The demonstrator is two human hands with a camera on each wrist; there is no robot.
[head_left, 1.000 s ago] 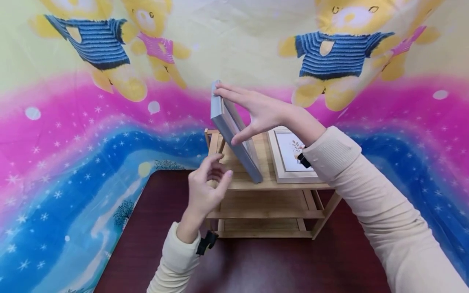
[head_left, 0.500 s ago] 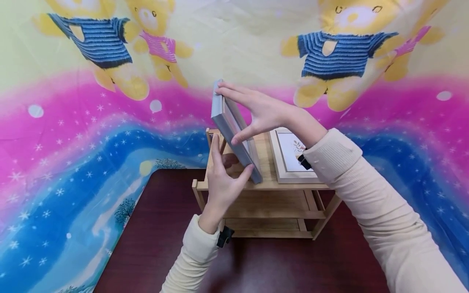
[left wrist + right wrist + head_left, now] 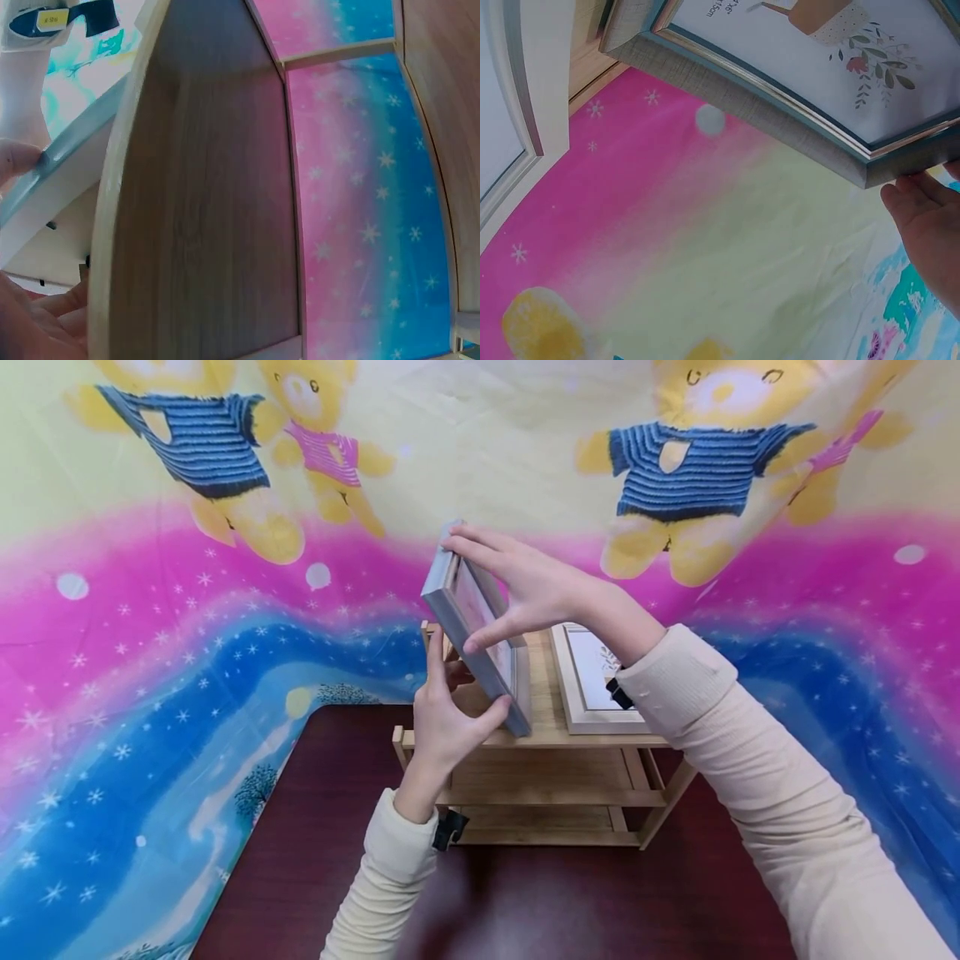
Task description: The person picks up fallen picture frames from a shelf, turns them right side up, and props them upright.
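A grey-silver picture frame stands tilted on one edge over the wooden rack's top shelf. My right hand grips its upper part, fingertips over the top edge and thumb lower down the near side. My left hand holds the lower near part, its thumb on the edge and the fingers behind. In the right wrist view, the picture frame shows a plant print behind its moulding, with the hand at one corner. The left wrist view shows the thumb on the frame's edge.
A white picture frame lies face up on the right of the top shelf. The tiered wooden rack stands on a dark red table. A bear-print cloth hangs behind and around the sides.
My left hand has risen to the right and taken hold of the frame's lower near part. The frame has shifted slightly left and turned a little, showing more of its front.
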